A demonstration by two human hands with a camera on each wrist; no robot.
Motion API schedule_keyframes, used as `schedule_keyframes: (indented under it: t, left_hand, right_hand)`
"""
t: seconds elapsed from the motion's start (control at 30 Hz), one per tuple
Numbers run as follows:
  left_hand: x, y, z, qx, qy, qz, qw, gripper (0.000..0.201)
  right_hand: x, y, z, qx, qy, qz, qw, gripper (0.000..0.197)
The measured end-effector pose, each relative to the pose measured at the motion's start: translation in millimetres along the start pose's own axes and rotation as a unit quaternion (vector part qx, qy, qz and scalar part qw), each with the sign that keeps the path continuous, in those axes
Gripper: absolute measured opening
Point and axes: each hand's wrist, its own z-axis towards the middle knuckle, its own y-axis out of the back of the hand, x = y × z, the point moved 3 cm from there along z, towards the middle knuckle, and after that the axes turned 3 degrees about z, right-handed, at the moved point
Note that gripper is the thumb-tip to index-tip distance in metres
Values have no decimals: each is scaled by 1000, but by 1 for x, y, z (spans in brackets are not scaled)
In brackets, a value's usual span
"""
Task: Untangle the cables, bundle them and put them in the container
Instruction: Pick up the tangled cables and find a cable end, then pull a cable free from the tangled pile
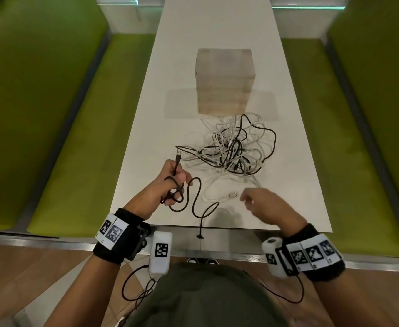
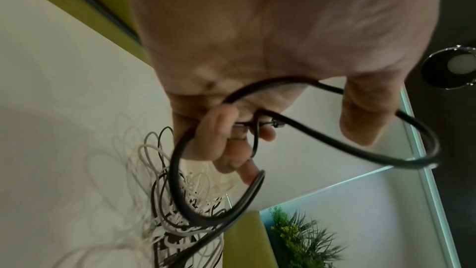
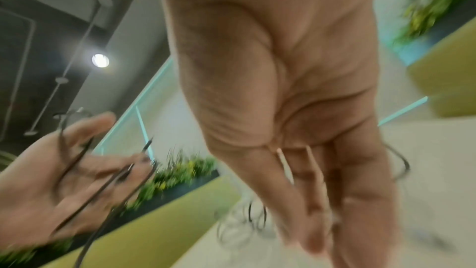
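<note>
A tangle of white and black cables (image 1: 234, 147) lies mid-table, just in front of a pale box-shaped container (image 1: 224, 79). My left hand (image 1: 175, 182) grips a black cable (image 1: 201, 225) coiled in loops round its fingers, with the plug end (image 1: 178, 158) sticking up. The rest of that cable snakes over the table and hangs off the near edge. In the left wrist view the black cable's loops (image 2: 180, 180) pass round my curled fingers (image 2: 219, 140). My right hand (image 1: 252, 199) hovers with relaxed fingers (image 3: 322, 201), holding nothing, beside a white USB plug (image 1: 233, 194).
The long white table (image 1: 217, 31) runs away from me between green benches on the left (image 1: 75, 138) and right (image 1: 335, 138). The table's near edge is just under my wrists. Plants (image 2: 304, 237) stand beyond the far bench.
</note>
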Motion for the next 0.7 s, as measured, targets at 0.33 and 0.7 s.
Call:
schedule_keyframes:
  t: [0.33, 0.7]
  left_hand:
    - [6, -22, 5, 81, 12, 93, 992, 47]
    - [-3, 2, -2, 78, -23, 55, 995, 54]
  right_hand:
    - [66, 12, -5, -24, 189, 345, 919, 13]
    - [15, -38, 5, 174, 108, 124, 971, 6]
